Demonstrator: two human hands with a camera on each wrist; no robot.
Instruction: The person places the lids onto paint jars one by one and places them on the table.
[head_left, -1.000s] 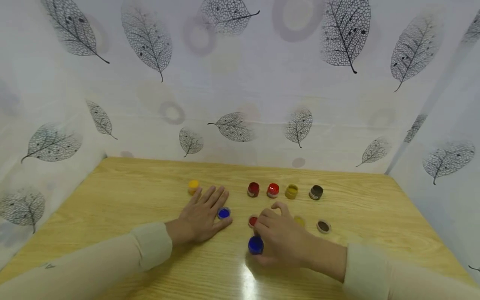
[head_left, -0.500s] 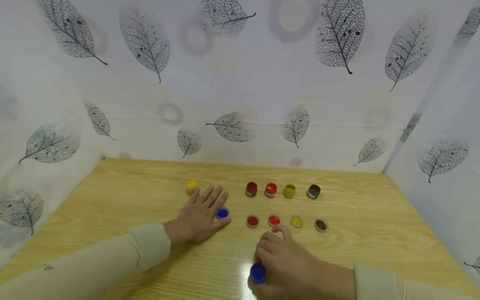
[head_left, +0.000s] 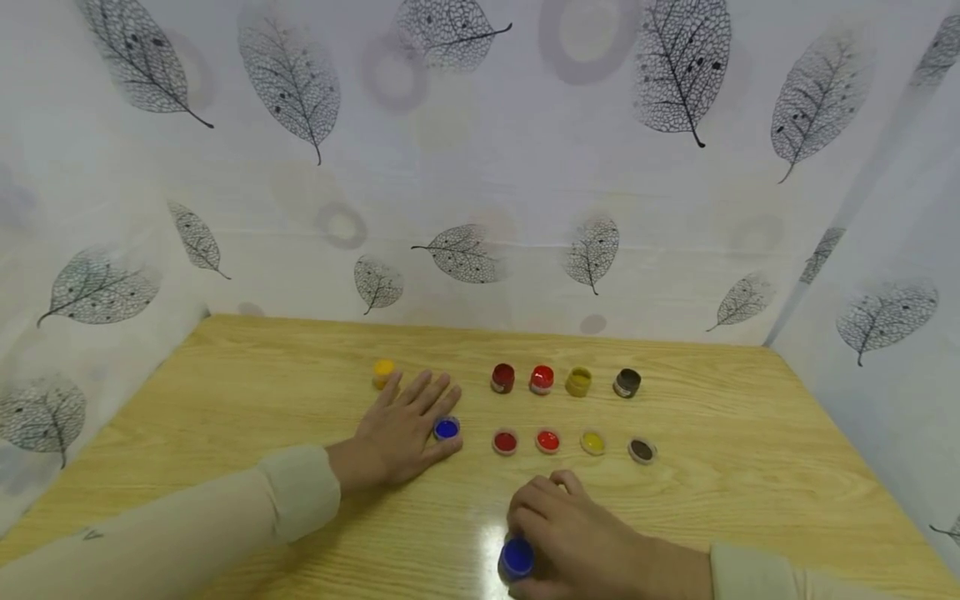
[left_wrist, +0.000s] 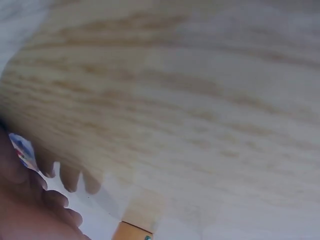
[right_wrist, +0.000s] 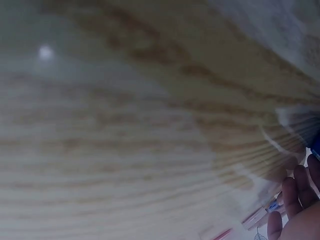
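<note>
1. Blue paint pot [head_left: 517, 558]: pinched between thumb and fingers of right hand [head_left: 573, 533], toward near side of wood-grain table [head_left: 720, 417].
2. Left hand [head_left: 405, 429]: palm down, fingers spread; blue-coated lid [head_left: 446, 428] between thumb and forefinger.
3. Orange-yellow pot [head_left: 383, 372]: just beside little finger.
4. Dark red pot [head_left: 503, 379], bright red pot [head_left: 542, 380], mustard pot [head_left: 578, 382], blackish pot [head_left: 627, 383]: in a row behind four lids [head_left: 548, 441].

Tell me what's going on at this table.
A person's right hand holds a small round blue jar near the front of the pale wooden table. The left hand lies spread, a round blue-centred lid between its thumb and index finger, a small orange jar by its fingertips. To the right stand four small round jars, with four round lids in front.
</note>
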